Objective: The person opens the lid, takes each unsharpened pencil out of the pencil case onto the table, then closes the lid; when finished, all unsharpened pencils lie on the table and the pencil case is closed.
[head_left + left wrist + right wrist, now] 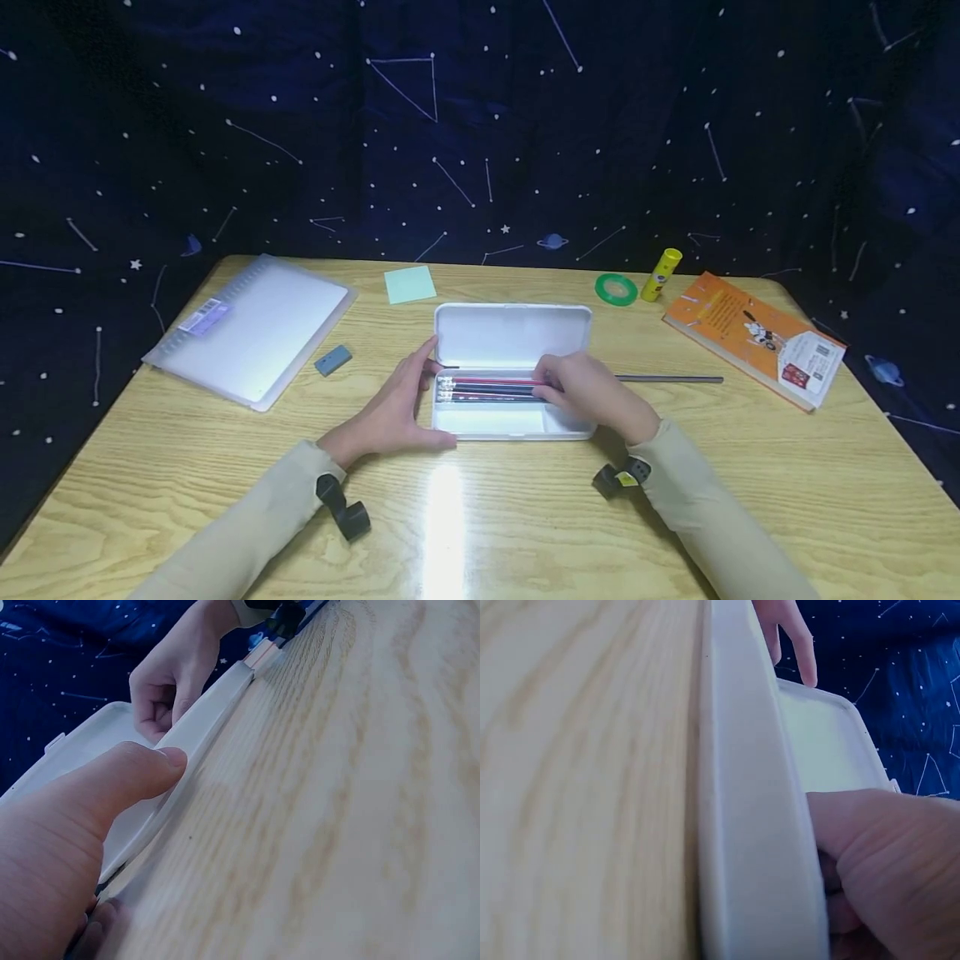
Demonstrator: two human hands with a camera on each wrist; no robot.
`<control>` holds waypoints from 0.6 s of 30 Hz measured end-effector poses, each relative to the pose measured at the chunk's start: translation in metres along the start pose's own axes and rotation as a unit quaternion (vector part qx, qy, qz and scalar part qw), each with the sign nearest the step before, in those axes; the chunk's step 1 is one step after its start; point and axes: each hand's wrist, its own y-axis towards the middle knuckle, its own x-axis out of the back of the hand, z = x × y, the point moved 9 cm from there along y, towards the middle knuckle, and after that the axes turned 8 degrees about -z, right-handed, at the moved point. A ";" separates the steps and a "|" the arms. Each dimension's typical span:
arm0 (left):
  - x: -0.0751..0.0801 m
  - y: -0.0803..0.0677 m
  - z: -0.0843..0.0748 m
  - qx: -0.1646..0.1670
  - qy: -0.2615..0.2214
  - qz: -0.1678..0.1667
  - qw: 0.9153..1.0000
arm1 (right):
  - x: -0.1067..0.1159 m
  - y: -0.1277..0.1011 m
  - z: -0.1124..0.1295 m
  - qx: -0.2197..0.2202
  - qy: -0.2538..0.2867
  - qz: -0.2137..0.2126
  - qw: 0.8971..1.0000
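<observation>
A white pencil case lies with its lid raised at the back. Several dark and red pencils lie side by side in it, their ferrule ends to the left. My left hand holds the case's left end, thumb on the front edge and fingers around the rear corner. In the left wrist view that thumb presses the white rim. My right hand reaches into the right half, its curled fingers gripping the pencils; the right wrist view hides the fingertips behind the case wall.
A dark thin rod lies right of the case. Left are a blue-grey eraser and a translucent ring binder. Behind lie pale green sticky notes, green tape, and a yellow glue stick; an orange book is right.
</observation>
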 end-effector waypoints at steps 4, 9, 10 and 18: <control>-0.001 0.000 0.001 0.004 0.000 0.003 1.000 | 0.002 0.000 -0.001 0.000 0.025 -0.011 1.000; 0.000 0.000 0.000 0.002 0.002 0.002 1.000 | 0.008 -0.001 -0.004 -0.023 0.039 -0.002 0.999; 0.000 0.000 0.000 0.002 0.003 0.003 1.000 | 0.008 -0.002 -0.005 -0.026 0.041 0.002 0.999; 0.000 0.000 -0.001 0.001 0.002 0.002 1.000 | 0.001 -0.002 0.000 -0.008 0.041 0.017 0.999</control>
